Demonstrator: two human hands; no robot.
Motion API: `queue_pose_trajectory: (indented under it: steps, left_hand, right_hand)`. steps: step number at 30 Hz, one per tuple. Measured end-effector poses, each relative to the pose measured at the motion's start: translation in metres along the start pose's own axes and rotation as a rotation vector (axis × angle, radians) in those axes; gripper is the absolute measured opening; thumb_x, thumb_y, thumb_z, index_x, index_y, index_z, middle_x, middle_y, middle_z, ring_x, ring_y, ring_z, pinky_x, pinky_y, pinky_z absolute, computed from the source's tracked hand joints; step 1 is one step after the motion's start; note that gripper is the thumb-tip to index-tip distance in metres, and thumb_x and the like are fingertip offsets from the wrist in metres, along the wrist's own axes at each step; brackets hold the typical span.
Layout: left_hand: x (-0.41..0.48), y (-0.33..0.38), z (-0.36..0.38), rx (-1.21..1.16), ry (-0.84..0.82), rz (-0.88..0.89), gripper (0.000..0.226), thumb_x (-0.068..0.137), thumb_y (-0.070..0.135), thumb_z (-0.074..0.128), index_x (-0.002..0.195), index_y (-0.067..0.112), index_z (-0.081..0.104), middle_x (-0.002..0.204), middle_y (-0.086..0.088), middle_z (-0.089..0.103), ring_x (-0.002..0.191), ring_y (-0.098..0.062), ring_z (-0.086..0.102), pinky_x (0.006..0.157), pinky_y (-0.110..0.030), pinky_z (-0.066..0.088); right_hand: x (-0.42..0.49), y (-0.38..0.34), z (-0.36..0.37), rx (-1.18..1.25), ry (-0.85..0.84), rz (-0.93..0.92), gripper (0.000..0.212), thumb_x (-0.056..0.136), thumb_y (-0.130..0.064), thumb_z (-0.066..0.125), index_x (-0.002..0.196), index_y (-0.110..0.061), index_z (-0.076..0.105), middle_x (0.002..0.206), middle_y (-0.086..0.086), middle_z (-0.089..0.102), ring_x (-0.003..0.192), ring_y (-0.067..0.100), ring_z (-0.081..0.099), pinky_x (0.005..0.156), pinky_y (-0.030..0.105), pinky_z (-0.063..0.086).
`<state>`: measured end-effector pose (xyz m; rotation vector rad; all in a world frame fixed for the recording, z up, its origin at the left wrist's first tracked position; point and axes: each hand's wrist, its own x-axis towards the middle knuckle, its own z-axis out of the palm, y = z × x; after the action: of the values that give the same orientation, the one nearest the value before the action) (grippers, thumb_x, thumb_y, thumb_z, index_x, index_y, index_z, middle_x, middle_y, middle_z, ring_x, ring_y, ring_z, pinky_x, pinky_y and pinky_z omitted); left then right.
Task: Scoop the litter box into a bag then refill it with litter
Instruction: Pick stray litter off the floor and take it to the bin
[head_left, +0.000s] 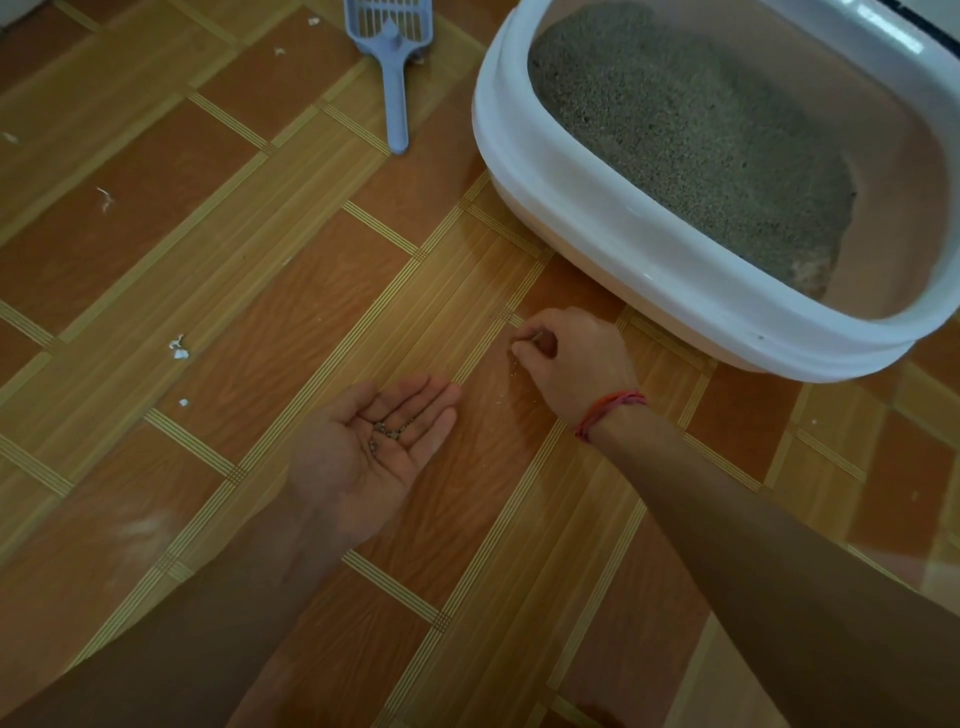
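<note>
1. Left hand (371, 441) lies palm-up and spread wide just above the floor, cupping a few dark litter grains (387, 431).
2. Right hand (569, 358), fingers pinched narrow against the tile floor (208, 260), appears to be picking at pale stray granules (511, 366) scattered just beside its fingertips; whether a grain is between them cannot be told. Red thread bracelet (613, 408) on that wrist.
3. Litter box (597, 218), white rim, sits just beyond the right hand. Grey litter (691, 135) covers most of its bed; the near right corner shows bare base.
4. Blue slotted scoop (395, 67) lies on the floor well beyond the left hand, untouched.
5. White scraps (179, 348) dot the floor to the left of the left hand.
6. No bag and no litter supply in view.
7. Judgement: work looks to be at spill clean-up. Whether scooping or refill is done cannot be told.
</note>
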<state>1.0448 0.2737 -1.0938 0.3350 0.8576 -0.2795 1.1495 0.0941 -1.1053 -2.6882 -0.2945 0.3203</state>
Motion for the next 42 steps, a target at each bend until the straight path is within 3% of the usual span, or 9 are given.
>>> queue_pose_trajectory:
  steps: [2,6,10,18,25,30,34,36,42]
  left_hand:
    - [0.0,0.0,0.001,0.005,0.006,-0.002,0.049,0.104,0.025,0.034,0.1,-0.009,0.069,0.114,-0.024,0.069,0.102,-0.036,0.07,0.087,-0.053,0.053]
    - [0.001,0.001,0.0,-0.013,0.027,-0.002,0.056,0.104,0.026,0.033,0.091,-0.01,0.073,0.113,-0.025,0.069,0.101,-0.036,0.07,0.087,-0.053,0.053]
    - [0.001,0.0,-0.001,0.001,0.036,-0.005,0.047,0.105,0.027,0.033,0.106,-0.008,0.065,0.114,-0.024,0.069,0.103,-0.035,0.07,0.088,-0.052,0.053]
    - [-0.001,0.001,-0.002,-0.002,0.05,0.006,0.047,0.104,0.025,0.034,0.108,-0.009,0.065,0.114,-0.025,0.069,0.103,-0.036,0.069,0.087,-0.053,0.053]
    - [0.0,0.002,-0.005,0.027,0.053,0.014,0.045,0.104,0.025,0.033,0.112,-0.009,0.062,0.115,-0.025,0.069,0.105,-0.035,0.069,0.091,-0.051,0.052]
    - [0.0,0.002,-0.007,0.023,0.029,0.01,0.046,0.104,0.027,0.034,0.107,-0.007,0.065,0.112,-0.022,0.07,0.103,-0.031,0.07,0.088,-0.043,0.057]
    - [-0.003,0.001,-0.004,0.044,-0.027,0.009,0.054,0.104,0.027,0.031,0.088,-0.004,0.073,0.087,-0.016,0.074,0.08,-0.025,0.074,0.072,-0.034,0.061]
    - [-0.005,0.001,-0.002,0.061,-0.048,0.013,0.058,0.104,0.027,0.03,0.083,-0.004,0.075,0.084,-0.016,0.073,0.076,-0.025,0.073,0.071,-0.033,0.061]
    - [-0.005,0.008,-0.006,-0.003,0.001,0.043,0.045,0.103,0.025,0.035,0.1,-0.008,0.066,0.108,-0.025,0.071,0.1,-0.033,0.071,0.087,-0.046,0.057]
  right_hand:
    - [0.003,0.0,0.0,-0.018,0.001,0.006,0.009,0.092,-0.032,0.061,0.091,-0.03,0.069,0.089,-0.008,0.057,0.082,0.011,0.054,0.067,0.023,0.042]
    - [0.006,0.0,0.004,-0.047,-0.018,0.024,0.012,0.094,-0.03,0.057,0.09,-0.027,0.068,0.091,-0.006,0.056,0.083,0.012,0.054,0.067,0.025,0.041]
    - [0.006,-0.002,0.004,-0.084,-0.043,0.008,0.014,0.095,-0.029,0.053,0.09,-0.024,0.065,0.092,-0.003,0.055,0.081,0.016,0.055,0.067,0.031,0.048]
    - [0.007,-0.006,0.003,-0.122,-0.062,0.001,0.016,0.095,-0.027,0.049,0.091,-0.021,0.064,0.089,-0.001,0.055,0.077,0.018,0.056,0.07,0.038,0.054]
    - [-0.017,-0.039,-0.009,0.012,-0.073,-0.124,0.013,0.094,-0.032,0.052,0.087,-0.025,0.061,0.082,-0.011,0.051,0.072,0.006,0.05,0.062,0.023,0.043]
    - [-0.04,-0.068,-0.009,0.074,-0.15,-0.213,0.014,0.093,-0.034,0.05,0.089,-0.026,0.061,0.086,-0.011,0.054,0.079,0.009,0.053,0.071,0.03,0.05]
    - [-0.051,-0.077,-0.006,0.097,-0.194,-0.264,0.014,0.092,-0.033,0.053,0.091,-0.022,0.062,0.09,-0.006,0.056,0.083,0.013,0.058,0.074,0.037,0.053]
    - [-0.052,-0.078,-0.004,0.093,-0.21,-0.279,0.011,0.091,-0.032,0.055,0.091,-0.023,0.062,0.091,-0.007,0.055,0.084,0.014,0.058,0.075,0.039,0.053]
    - [-0.039,-0.066,-0.007,0.1,-0.134,-0.235,0.008,0.09,-0.032,0.056,0.085,-0.03,0.063,0.077,-0.016,0.046,0.076,0.006,0.049,0.068,0.026,0.045]
